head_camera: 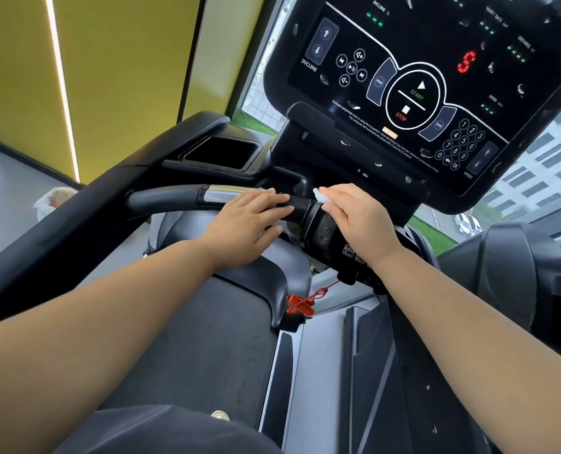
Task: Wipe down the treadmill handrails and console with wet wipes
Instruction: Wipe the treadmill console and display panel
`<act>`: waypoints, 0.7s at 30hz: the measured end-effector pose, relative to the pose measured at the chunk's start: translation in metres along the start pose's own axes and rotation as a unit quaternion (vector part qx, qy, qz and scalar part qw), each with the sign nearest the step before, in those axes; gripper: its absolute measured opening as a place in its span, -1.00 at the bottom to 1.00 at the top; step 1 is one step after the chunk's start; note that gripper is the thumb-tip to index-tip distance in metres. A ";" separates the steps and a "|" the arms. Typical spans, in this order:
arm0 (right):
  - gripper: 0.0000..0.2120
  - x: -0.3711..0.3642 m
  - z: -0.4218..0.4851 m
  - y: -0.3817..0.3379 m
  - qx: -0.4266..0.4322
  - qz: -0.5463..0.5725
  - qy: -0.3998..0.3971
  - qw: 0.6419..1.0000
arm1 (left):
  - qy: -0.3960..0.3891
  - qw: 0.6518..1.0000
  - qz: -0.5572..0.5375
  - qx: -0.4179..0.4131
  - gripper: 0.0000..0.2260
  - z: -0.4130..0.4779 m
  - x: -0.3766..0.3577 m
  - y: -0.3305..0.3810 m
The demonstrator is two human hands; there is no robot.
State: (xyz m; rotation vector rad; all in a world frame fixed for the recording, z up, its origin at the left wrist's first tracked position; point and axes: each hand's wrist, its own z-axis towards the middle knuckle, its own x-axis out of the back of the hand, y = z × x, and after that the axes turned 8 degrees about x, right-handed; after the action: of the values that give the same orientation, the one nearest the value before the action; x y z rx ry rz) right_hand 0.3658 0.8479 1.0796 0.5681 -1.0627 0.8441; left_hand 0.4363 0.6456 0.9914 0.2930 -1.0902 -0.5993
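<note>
— Where's our wet wipe (321,194)?
— Pinched in our right grip (354,217), pressed on the handrail (167,198) near its middle joint.
— Which way next?
— Probably leftward, along its length; our left grip (249,221) lies spread flat on it, just beside.

The console (420,34) reads INCLINE at its top and again under the left arrow keys (322,42), with HEART RATE, DISTANCE and SPEED down the right side and a lit red 5 (466,62). The round centre button (413,98) is marked START in green over STOP in red, flanked by a PROG key (379,81) and a MODE key (439,125). The keypad (459,142) carries 0 to 9 and OK, SPEED stands below the right arrow keys (482,158), and the fine print (384,131) begins "Consult a physician".
</note>
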 end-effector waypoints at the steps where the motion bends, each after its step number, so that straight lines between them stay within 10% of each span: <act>1: -0.70 0.001 0.000 0.000 -0.010 0.011 -0.005 1.000 | -0.001 1.000 -0.002 0.002 -0.57 0.000 -0.001 0.000; 21: -0.68 0.011 0.013 0.003 0.185 -0.067 -0.124 0.973 | 0.003 0.999 0.009 0.035 -0.58 0.004 0.005 0.011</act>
State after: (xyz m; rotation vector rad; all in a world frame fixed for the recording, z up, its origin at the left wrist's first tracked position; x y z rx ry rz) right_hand 0.3588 0.8435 1.0951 1.0713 -1.0843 0.8725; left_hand 0.4377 0.6514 1.0027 0.3456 -1.1081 -0.5447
